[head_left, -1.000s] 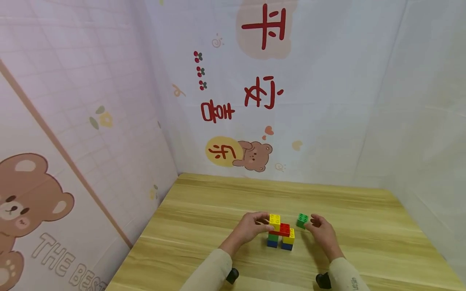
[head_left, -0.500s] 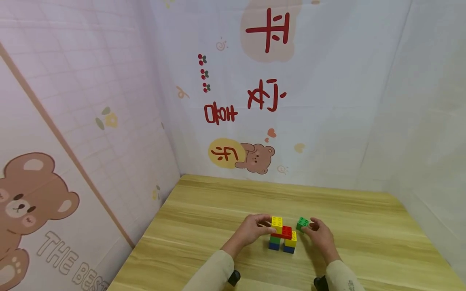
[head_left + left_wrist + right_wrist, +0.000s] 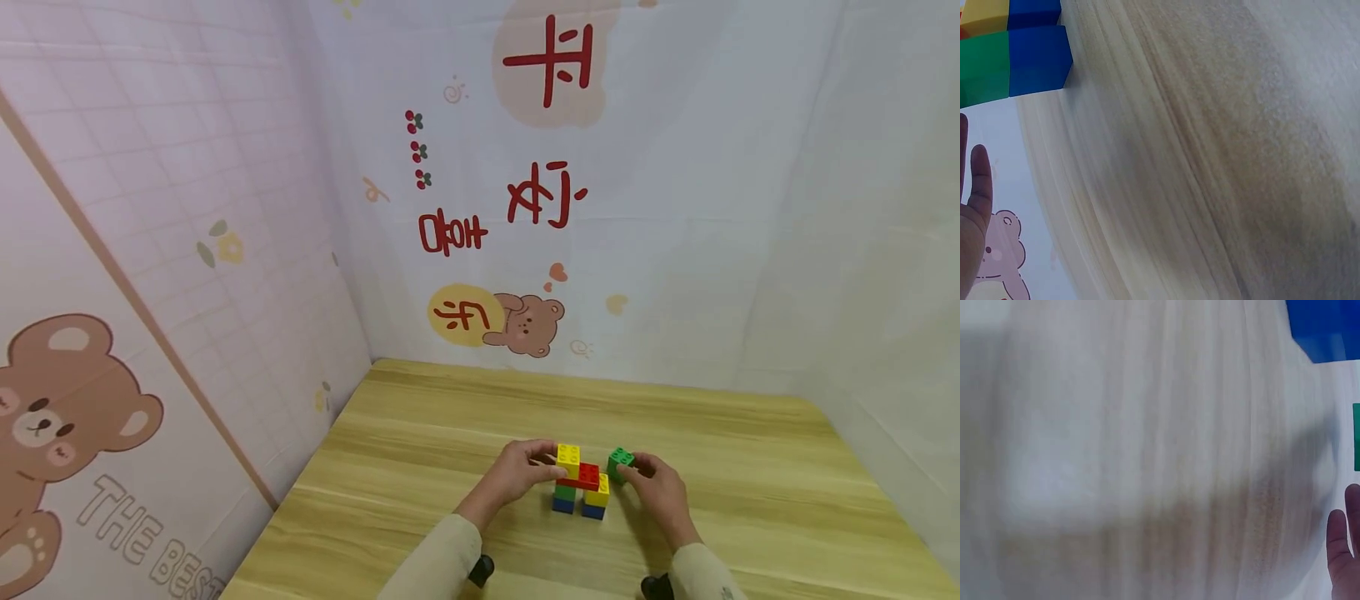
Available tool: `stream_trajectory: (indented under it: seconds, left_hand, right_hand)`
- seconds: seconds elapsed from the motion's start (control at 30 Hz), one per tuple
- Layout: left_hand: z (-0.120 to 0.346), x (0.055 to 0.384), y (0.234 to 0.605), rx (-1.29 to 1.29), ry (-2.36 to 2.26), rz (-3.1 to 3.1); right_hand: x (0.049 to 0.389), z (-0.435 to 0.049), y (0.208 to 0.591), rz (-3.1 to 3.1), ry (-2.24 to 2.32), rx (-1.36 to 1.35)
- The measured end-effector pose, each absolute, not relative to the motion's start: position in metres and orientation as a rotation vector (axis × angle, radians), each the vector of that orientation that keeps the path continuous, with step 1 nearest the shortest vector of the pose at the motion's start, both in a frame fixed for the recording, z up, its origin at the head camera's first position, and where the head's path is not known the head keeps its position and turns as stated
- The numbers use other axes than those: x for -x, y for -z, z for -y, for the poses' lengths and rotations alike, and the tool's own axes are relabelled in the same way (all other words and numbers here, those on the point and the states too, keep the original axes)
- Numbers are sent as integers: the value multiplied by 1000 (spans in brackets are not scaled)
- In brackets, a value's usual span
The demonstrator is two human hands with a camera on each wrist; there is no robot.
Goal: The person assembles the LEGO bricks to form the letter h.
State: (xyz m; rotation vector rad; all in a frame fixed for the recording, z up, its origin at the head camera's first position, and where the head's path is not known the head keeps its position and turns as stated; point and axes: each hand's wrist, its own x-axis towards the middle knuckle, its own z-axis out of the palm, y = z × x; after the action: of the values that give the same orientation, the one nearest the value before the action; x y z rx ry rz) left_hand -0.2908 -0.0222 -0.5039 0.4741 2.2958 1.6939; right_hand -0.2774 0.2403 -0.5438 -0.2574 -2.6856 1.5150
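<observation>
A small arch of toy building bricks stands on the table in the head view. Its left leg is a green brick (image 3: 565, 492) on a blue brick (image 3: 563, 505); its right leg is a yellow brick (image 3: 597, 496) on another blue one (image 3: 593, 512). A flat red brick (image 3: 588, 476) bridges both legs, with a second yellow brick (image 3: 567, 461) on its left end. My left hand (image 3: 517, 475) pinches that upper yellow brick. Just right of the arch, my right hand (image 3: 663, 493) holds a separate green brick (image 3: 619, 463) between thumb and fingers. The wrist views show few fingers.
The wood-grain table (image 3: 442, 425) runs back to a white printed wall cloth (image 3: 675, 250), with another cloth at the left (image 3: 187, 375). Black wrist devices show near both cuffs, such as the left one (image 3: 482, 571).
My right hand has turned the green brick and brought it slightly left, closer to the arch. The left hand keeps its hold on the upper yellow brick. The head view shifted slightly.
</observation>
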Motion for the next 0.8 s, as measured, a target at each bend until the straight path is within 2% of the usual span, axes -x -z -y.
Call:
stream_trajectory:
  seconds: [0.33, 0.8]
  left_hand:
    - [22, 289, 504, -494, -1688, -2299]
    - [20, 289, 501, -463, -1660, -2303]
  right_hand:
    - [266, -235, 543, 2620, -1559, 304]
    - [256, -226, 520, 2508, -1671, 256]
